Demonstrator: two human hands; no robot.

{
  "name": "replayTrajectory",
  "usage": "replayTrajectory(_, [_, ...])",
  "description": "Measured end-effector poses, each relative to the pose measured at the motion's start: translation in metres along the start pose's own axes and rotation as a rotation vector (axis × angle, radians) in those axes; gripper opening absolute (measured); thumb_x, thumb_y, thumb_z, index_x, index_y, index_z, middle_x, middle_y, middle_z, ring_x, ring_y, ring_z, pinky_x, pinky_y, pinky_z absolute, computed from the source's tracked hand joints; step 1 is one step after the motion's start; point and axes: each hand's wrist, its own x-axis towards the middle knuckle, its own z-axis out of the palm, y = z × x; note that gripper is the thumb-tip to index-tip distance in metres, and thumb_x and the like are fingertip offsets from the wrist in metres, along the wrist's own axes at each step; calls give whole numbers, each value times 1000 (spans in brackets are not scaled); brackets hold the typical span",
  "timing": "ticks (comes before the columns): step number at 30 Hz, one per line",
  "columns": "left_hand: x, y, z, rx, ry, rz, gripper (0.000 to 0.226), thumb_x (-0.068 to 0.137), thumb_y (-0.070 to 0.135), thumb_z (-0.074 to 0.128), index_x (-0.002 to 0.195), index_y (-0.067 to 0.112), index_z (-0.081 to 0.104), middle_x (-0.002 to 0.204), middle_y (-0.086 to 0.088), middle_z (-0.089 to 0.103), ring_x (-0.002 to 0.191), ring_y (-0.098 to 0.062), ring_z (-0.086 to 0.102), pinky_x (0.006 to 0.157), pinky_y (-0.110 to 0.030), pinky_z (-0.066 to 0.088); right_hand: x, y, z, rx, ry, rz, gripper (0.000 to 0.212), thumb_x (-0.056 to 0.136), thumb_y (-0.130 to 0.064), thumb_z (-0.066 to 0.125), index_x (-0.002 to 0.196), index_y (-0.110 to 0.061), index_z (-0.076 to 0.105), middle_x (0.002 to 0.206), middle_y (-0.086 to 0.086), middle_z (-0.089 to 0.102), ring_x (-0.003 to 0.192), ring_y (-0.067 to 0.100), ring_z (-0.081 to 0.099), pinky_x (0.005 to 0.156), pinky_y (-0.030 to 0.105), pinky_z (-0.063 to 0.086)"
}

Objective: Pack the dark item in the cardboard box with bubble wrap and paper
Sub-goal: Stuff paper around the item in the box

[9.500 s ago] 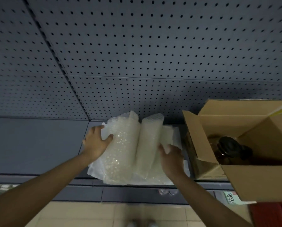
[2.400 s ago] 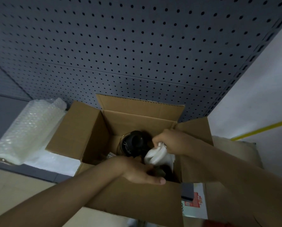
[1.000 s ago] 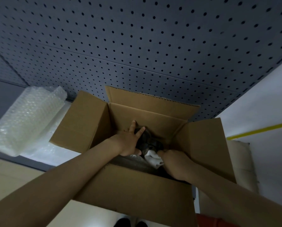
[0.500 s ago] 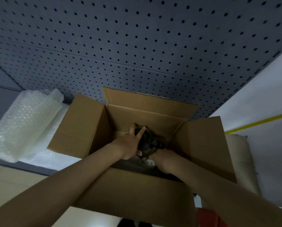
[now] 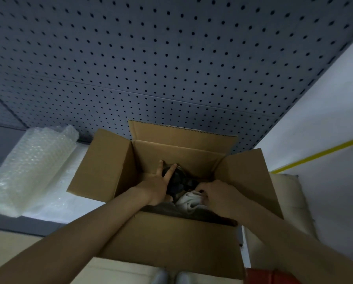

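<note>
Cardboard box — both hands inside, left hand splayed on dark item

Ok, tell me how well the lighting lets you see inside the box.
Head view: dim overall; the cardboard box interior is in deep shadow, so the dark item is barely readable; the white paper by the right hand stands out; wide-angle distortion bends the pegboard.

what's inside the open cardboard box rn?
Inside the open brown cardboard box: a dark rounded item under the left hand, and crumpled white paper gripped by the right hand. The box floor and the item's lower part are hidden.
</note>
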Motion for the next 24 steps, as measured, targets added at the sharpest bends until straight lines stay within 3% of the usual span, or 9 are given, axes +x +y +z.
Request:
replayTrajectory(4, [-20,1,-3,-12,-40,-62,96,93,33,55,148,25,-23,160,-16,8,131,-33,43,106,-37,39,-16,-3,2,-49,2,1,34,98,-25,40,132,-26,47,117,6,62,100,21,59,85,32,50])
replayTrajectory(6, [-39,-1,-7,-21,-1,-81,83,93,31,55,152,18,-1,157,-16,19,134,-31,39,107,-34,36,-21,-10,-3,-43,138,0,28,98,-29,39,122,-26,54,108,1,65,92,17,61,79,31,52])
replayTrajectory(9, [-78,-14,-17,65,181,-59,58,93,28,54,144,17,30,142,-12,43,123,-30,49,101,-39,43,-25,-37,-16,40,318,-55,24,99,-30,40,113,-31,59,104,-9,67,87,8,62,76,25,53])
replayTrajectory(12, [-125,-34,-28,26,390,0,46,95,26,50,139,20,41,133,-7,53,113,-26,55,95,-38,47,-26,-82,-29,123,486,-127,24,98,-30,41,112,-34,60,99,-13,70,82,2,63,73,23,55])
replayTrajectory(16, [-177,-74,-43,-23,692,45,19,95,20,48,109,16,60,106,-2,62,90,-22,60,81,-40,51,-35,-155,-34,262,631,-245,21,95,-29,46,108,-31,63,85,-16,69,73,-1,63,67,21,57])
replayTrajectory(19, [-198,-131,-52,-89,881,-51,24,95,18,50,114,17,63,113,1,65,100,-20,62,85,-36,51,-36,-214,-31,317,643,-314,21,93,-30,48,106,-31,65,85,-18,69,72,-3,61,64,18,55])
replayTrajectory(21, [-203,-181,-58,-111,929,-134,25,93,17,53,116,16,63,117,-1,65,105,-21,61,88,-35,50,-32,-258,-23,372,570,-359,21,94,-32,46,106,-34,64,89,-16,69,76,1,62,66,22,55])
replayTrajectory(24, [-200,-258,-64,-76,859,-239,33,92,29,57,121,15,60,125,-5,60,110,-27,59,92,-36,47,-7,-322,2,416,479,-380,21,94,-31,46,107,-34,63,95,-12,69,80,7,61,69,24,52])
